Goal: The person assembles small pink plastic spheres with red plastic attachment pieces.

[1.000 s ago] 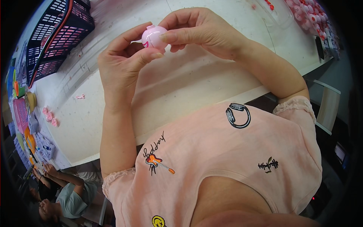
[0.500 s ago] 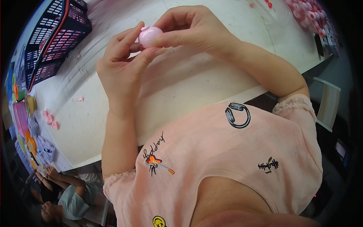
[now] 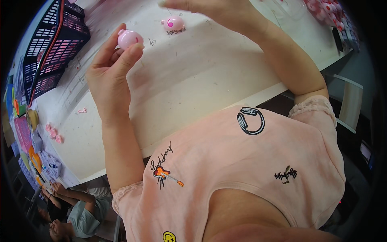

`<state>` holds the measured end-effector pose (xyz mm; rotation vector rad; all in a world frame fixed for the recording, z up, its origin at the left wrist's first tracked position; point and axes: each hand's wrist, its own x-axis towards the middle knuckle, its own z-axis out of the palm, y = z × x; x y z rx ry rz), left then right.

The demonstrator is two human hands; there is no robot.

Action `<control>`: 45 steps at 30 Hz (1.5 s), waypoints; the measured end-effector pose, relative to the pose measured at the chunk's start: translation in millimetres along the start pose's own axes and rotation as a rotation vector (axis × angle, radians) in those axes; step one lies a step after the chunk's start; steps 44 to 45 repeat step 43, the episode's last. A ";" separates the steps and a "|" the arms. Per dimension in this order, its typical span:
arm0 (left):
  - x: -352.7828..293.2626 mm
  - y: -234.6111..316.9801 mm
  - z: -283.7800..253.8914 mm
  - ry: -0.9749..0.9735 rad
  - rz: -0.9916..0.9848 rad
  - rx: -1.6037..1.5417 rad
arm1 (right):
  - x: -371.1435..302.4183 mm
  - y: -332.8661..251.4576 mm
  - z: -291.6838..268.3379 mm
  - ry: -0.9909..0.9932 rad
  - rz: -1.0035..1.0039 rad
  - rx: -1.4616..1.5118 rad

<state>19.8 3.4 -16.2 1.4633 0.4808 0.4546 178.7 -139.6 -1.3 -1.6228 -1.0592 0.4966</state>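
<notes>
Between the thumb and fingers of my left hand is a glossy pink ball-shaped piece with a small knob on one side and a dark pink mark. My left hand is closed on it, above the white table. A second pink ball-shaped piece, bearing a bright pink mark, lies on the table to its right. Stretched out beyond that piece at the upper edge is my right hand. One digit extends leftward with nothing seen against it; the other fingers are cut off by the picture's edge.
A dark blue plastic basket with pink contents stands at the left. Small pink bits lie near the table's left edge. At the upper right is a bag of pink and red pieces. Another person sits at the lower left.
My hands have parted. The left has moved left with the pink piece; the right has let go of it and moved up. The second pink piece on the table now shows.
</notes>
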 end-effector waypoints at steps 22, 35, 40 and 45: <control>3.7 -2.5 -10.7 -0.159 -0.063 -0.227 | -8.8 0.3 -7.9 -0.285 -0.290 -0.425; 3.0 -8.4 -2.5 -0.123 0.006 -0.258 | -9.1 9.2 3.0 -0.120 -0.116 -0.663; 0.0 -7.8 1.4 -0.165 0.012 -0.276 | -7.6 7.5 8.3 0.111 -0.511 -0.025; -2.0 -7.5 0.1 -0.194 0.007 -0.226 | -9.2 6.8 17.8 0.080 -0.506 0.114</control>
